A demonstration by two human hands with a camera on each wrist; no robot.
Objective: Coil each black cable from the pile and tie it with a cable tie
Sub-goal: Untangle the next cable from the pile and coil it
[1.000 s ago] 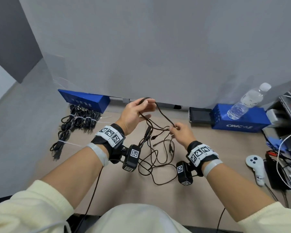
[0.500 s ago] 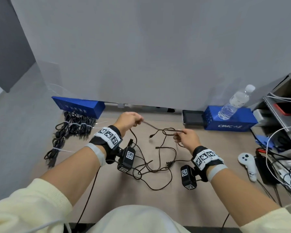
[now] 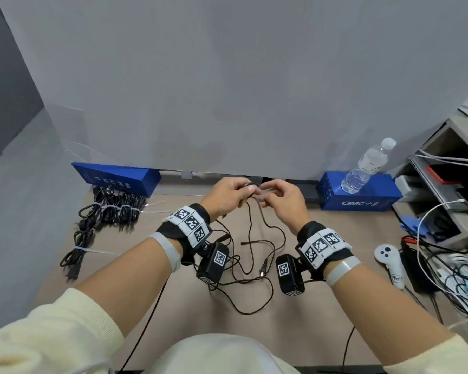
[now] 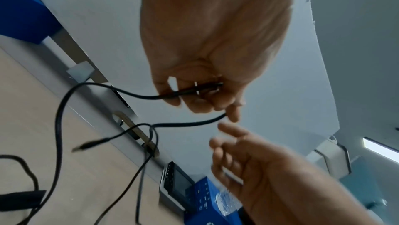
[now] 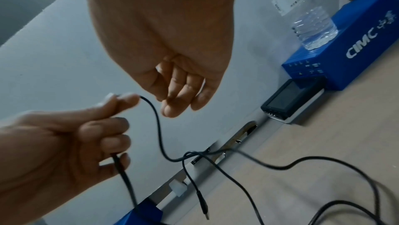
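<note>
Hands: left (image 3: 229,197) pinches one cable (image 3: 250,233); right (image 3: 281,201) loose, holding nothing.

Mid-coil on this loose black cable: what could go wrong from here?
1. Only the left hand grips the black cable; the right hand is open beside it, so the first loop may slip out.
2. The slack on the desk crosses itself, and strands knot near the free plug; pulling could tighten a snag.
3. The slack lies under both wrist cameras and might catch them.
</note>
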